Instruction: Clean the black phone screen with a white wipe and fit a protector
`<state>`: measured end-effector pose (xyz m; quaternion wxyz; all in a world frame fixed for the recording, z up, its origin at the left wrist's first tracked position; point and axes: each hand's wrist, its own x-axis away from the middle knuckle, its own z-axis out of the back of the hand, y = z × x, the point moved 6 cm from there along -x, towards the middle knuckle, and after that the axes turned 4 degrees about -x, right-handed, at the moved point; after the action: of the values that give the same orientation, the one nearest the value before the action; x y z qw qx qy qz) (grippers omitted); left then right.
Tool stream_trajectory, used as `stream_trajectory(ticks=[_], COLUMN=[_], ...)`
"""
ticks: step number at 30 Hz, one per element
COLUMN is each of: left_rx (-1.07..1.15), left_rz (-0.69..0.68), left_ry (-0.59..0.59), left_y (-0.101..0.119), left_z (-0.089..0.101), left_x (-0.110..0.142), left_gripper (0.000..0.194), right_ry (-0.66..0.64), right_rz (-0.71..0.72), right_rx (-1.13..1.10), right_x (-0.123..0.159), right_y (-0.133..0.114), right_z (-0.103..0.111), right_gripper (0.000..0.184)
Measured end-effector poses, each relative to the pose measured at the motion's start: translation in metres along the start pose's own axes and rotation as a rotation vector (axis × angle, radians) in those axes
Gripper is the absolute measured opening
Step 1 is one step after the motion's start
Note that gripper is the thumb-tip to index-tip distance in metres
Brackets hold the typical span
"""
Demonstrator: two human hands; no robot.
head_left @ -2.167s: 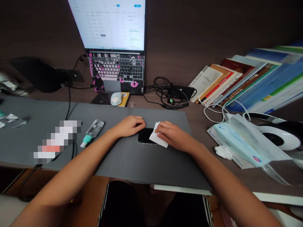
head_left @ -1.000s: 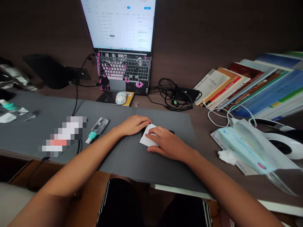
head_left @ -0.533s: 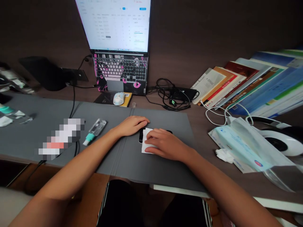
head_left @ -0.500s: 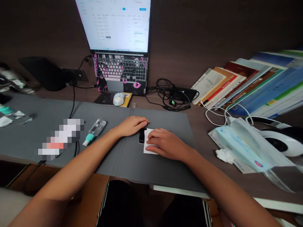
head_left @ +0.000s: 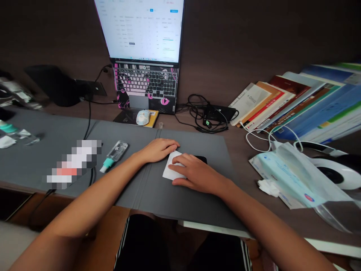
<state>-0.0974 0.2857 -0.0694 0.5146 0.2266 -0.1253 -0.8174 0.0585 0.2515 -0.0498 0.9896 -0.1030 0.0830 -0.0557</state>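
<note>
Head view: the right grip [head_left: 197,173], fingers and thumb apart, lay over a white tissue [head_left: 169,174] and a black phone [head_left: 201,159] (mostly hidden) on the grey mat [head_left: 166,203]. Whether the left grip [head_left: 158,150], beside the tissue, clamped anything was unclear.

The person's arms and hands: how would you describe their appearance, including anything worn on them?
The left forearm and right forearm are bare, with no sleeves, watch or bracelet visible. The left hand and right hand are ungloved; whether a ring is worn is too small to tell.
</note>
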Motion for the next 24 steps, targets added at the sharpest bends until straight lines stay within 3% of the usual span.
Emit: stream_trajectory(ticks=[5,14,19,24], left_rx=[0.003,-0.018,-0.012,-0.038], left_rz=[0.010,0.005,-0.023,-0.041], left_ry=[-0.001,0.009,0.008,0.033], left_y=[-0.001,0.000,0.000,0.000], left_z=[0.000,0.001,0.001,0.002], left_x=[0.000,0.001,0.001,0.000], left_gripper=[0.039,0.035,0.031,0.029], right_ry=[0.018,0.061,0.012,-0.001], right_rz=[-0.008,-0.174,-0.277,-0.280], right_rx=[-0.049,-0.026,0.004,-0.009], right_x=[0.004,0.016,0.028,0.036], right_y=[0.008,0.038,0.056,0.065], right_z=[0.007,0.022,0.026,0.028], right_gripper=[0.034,0.035,0.036,0.035])
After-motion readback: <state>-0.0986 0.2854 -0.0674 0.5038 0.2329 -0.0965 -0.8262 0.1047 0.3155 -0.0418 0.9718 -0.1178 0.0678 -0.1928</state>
